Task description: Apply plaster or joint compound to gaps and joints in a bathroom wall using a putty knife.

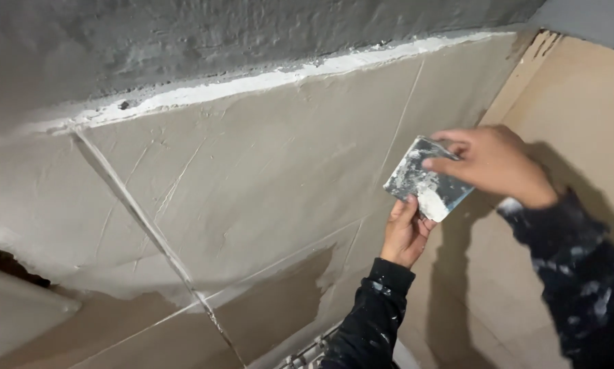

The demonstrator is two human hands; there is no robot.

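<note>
right hand [495,166] grips scraper blade [426,179] | left hand [404,236] steadies its edge (filler-smeared) | wall [252,178] mostly skimmed, lower patch [280,307] bare

Dim, even indoor light, slightly soft picture

A broad soft shadow is cast on the wall [580,102] just right of and below the right hand [493,166]; no glare is seen, and mild blur is noted around the left hand [404,234].

Both arms in black long sleeves [580,273], pretty speckled with white splatter, ribbed cuffs, hands [498,164] bare, no gloves.
</note>
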